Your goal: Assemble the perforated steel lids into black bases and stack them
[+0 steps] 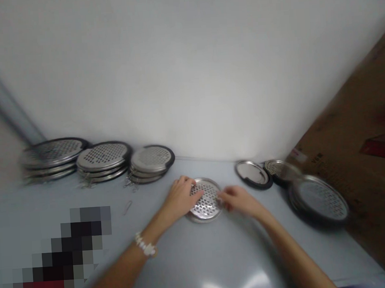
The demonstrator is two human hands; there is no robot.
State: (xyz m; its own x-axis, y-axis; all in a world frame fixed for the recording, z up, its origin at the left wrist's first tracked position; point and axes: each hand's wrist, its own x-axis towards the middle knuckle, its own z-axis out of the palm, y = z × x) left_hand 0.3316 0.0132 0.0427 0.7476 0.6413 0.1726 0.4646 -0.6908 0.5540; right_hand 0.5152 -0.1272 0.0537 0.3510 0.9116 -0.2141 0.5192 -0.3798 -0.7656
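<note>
A round metal grater disc (210, 202), punched with several rows of slots, lies in the middle of the grey table. My left hand (184, 195) grips its left side, thumb over the slotted face and fingers at the rim. At the disc's right edge is my right hand (237, 199), blurred, with its fingers pinched together. Whatever sits between those fingertips is too small to make out. A thin bent wire piece (127, 207) rests on the table left of my left hand.
Along the wall at left stand three stacks of black-rimmed grater discs (104, 156), with small chains or clips at their front edges. To the right are a plain-faced disc (253, 173) and more graters (323, 199). A cardboard box (359, 151) borders the table's right side.
</note>
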